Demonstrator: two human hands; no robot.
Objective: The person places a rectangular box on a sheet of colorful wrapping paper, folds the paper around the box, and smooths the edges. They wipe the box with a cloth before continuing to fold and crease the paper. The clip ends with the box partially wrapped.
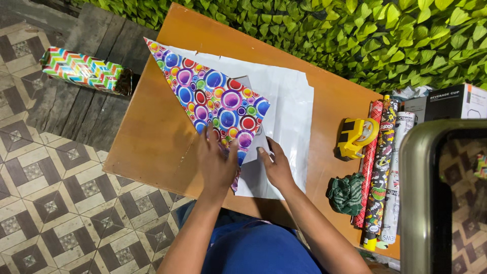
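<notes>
Here both hands, left point(217, 165) and right point(276, 167), press the circle-patterned wrapping paper point(215, 101).

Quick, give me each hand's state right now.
Left hand: open, pressing flat on the circle-patterned wrapping paper.
Right hand: open, fingers resting on the white paper, holding nothing.

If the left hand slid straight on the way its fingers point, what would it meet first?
The left hand points up-table, fingers already on the bubble-patterned wrapping paper; going on, it would probably just cross more of that folded sheet.
</notes>
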